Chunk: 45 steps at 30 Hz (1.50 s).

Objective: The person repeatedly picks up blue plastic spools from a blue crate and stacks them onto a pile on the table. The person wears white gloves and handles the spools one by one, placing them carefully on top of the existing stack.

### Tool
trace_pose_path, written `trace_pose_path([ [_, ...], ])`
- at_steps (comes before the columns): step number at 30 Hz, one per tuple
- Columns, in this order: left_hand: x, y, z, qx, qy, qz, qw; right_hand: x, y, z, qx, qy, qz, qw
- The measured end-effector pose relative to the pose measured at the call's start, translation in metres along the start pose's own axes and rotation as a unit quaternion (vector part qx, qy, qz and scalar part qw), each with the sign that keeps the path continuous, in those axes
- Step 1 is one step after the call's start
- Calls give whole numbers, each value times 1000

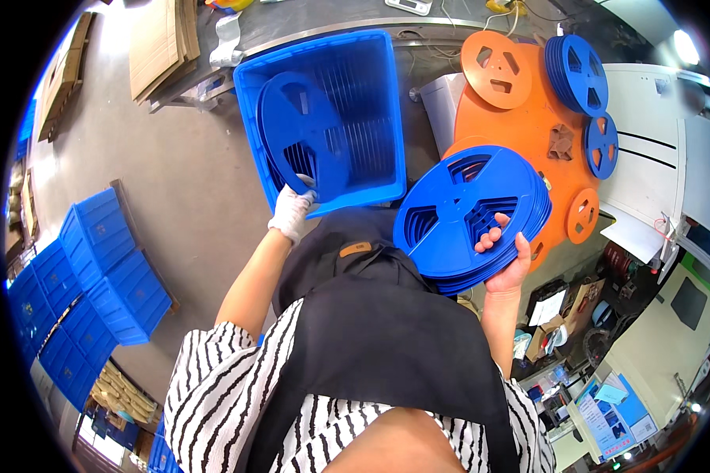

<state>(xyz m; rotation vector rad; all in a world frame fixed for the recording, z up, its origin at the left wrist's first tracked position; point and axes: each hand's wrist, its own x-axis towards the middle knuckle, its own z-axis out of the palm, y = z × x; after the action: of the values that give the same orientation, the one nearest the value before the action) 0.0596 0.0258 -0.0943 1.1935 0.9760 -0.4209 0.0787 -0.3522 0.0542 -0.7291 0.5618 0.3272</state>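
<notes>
In a white glove, my left hand [292,211] is closed on the near edge of a blue plastic reel [294,118]. That reel stands tilted with others at the left side of a deep blue bin [398,126]. My bare right hand [511,264] grips a thick stack of blue reels [455,206] at its right side. Some of its fingers come up through an opening in the reels, and the thumb lies along the outer rim. The stack sits in front of my body, over the near edge of an orange round table [513,134].
Orange reels [497,69] and more blue reels [577,76] lie around the orange table. Blue crates [106,268] are stacked at the left. Flat cardboard [159,47] leans by the workbench [308,22] at the back. White and green machines [647,118] stand at the right.
</notes>
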Motion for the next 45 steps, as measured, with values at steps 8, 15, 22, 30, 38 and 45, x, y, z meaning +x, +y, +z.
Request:
trace_pose_path([
  [8,109,-15,-5,33,111,25,993,0,2,-1,-11,-3,17,1000],
  [15,148,-17,15,143,73,2,987,-4,7,3,-27,-10,8,1000],
  [22,157,-24,31,405,10,-77,911,-4,7,5,38,-105,-16,994],
  [30,77,16,54,273,-64,133,951,-9,-28,9,198,-371,-97,902],
  [38,11,56,87,147,-53,413,897,5,-46,53,199,-571,-88,791],
  [45,-51,149,72,450,-33,797,402,19,-57,76,146,-641,-14,754],
])
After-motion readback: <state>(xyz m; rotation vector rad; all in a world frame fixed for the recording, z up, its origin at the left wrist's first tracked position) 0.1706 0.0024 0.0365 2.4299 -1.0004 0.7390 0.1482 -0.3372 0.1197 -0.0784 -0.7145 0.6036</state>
